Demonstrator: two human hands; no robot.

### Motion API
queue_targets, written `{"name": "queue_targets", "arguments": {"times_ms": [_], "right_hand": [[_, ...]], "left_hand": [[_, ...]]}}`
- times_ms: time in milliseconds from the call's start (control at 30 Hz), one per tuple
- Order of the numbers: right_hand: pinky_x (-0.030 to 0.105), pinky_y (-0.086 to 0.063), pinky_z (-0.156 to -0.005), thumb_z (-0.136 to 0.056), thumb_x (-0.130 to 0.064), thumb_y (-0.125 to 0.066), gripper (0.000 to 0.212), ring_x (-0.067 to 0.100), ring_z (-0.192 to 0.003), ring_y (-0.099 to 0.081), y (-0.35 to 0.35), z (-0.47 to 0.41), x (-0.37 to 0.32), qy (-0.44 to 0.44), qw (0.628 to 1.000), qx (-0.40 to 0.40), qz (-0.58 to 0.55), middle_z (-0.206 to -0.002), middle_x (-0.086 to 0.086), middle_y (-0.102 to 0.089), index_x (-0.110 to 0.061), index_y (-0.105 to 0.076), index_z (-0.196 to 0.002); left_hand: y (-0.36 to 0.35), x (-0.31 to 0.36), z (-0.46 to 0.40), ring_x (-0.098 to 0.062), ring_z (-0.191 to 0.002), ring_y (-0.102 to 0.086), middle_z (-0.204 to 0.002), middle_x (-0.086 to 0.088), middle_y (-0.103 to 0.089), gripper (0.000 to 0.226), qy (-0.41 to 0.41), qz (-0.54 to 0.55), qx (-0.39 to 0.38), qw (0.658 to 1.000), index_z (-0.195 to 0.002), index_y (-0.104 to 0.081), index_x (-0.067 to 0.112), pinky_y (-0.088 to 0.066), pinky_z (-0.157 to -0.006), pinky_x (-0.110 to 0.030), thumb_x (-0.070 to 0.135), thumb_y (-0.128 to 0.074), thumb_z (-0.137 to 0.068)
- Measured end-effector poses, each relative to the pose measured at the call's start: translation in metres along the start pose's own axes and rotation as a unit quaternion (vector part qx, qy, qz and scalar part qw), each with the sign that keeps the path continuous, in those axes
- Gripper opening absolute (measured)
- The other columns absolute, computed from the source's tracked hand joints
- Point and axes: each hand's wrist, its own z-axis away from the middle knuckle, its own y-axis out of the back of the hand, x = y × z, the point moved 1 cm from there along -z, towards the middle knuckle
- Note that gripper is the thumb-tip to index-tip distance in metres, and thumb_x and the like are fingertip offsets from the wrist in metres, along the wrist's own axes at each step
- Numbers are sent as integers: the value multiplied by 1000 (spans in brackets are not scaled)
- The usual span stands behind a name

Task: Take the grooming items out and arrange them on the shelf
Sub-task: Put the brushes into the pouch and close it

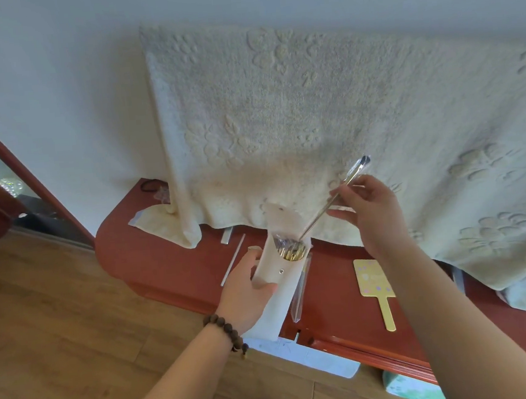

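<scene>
Pouch [275,281] over shelf [172,264]; hand mirror [373,280] beside, towel [311,115] behind.

Both forearms are bare, with no sleeves in view. A bracelet of dark brown round wooden beads [225,331] encircles the left wrist, with a short beaded tail hanging at its lower end. Above the bracelet, the left hand [247,291] is ringless. The right hand [369,207] likewise wears nothing.
</scene>
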Motion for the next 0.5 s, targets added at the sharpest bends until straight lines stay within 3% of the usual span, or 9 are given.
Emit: {"name": "queue_targets", "arguments": {"times_ms": [133,233,367,500], "right_hand": [[37,-60,-70,-92,-4,-58,10,23,-76,-68,12,-1,16,-24,999,22,25,-83,14,-68,3,-59,-99],[32,-60,-65,-90,-4,-60,7,21,-71,-67,26,0,52,-95,993,34,56,-80,14,-66,0,-60,-95],[29,-59,-57,-85,0,-66,3,17,-56,-65,40,0,111,-212,970,15,117,-73,16,-64,-1,-64,-87],[28,-58,-56,-81,-2,-72,12,18,-56,-64,40,-2,150,-239,947,6,216,-67,12,-64,-3,-62,-88]], "left_hand": [[3,-6,1,5,-89,-57,-101,18,-60,43,15,18,24,999,-112,-49,33,-44,-58,-9,8,-66,-83],[6,-13,1,0,-92,-57,-102,17,-60,41,33,32,46,998,-113,-50,31,-42,-64,-14,8,-67,-83],[9,-21,1,-4,-92,-59,-100,14,-63,38,49,34,65,996,-108,-53,30,-46,-68,-20,7,-68,-82],[8,-25,2,-4,-92,-60,-100,13,-64,39,58,36,69,995,-110,-53,28,-45,-67,-18,6,-68,-82]]}}
